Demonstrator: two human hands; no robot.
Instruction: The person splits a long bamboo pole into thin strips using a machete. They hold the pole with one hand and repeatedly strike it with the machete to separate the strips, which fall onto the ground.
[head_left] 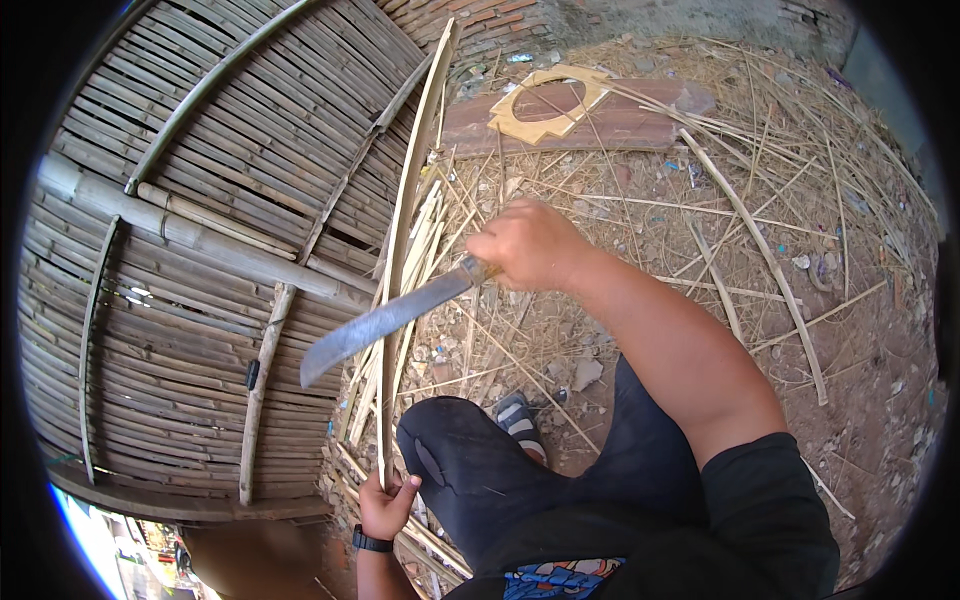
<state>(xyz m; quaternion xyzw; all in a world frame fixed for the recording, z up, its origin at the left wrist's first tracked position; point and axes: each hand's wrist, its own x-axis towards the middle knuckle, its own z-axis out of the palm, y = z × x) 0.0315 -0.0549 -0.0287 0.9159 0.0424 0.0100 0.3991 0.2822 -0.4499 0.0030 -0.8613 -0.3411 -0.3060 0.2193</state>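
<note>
My right hand (530, 243) grips the handle of a long grey machete (385, 320), whose blade lies across a tall thin bamboo strip (410, 190). My left hand (385, 503), with a black watch on the wrist, holds the lower end of that strip near my dark-trousered knee (470, 470). The strip rises up toward the top of the view, beside a bundle of other split strips (425, 235). The blade points down and to the left.
A wall of slatted bamboo (190, 250) fills the left side. Dry straw and loose bamboo sticks (760, 250) litter the dirt ground at right. A brown board (640, 115) with a pale cut-out frame (550, 100) lies at the top. My sandalled foot (520, 420) rests below the blade.
</note>
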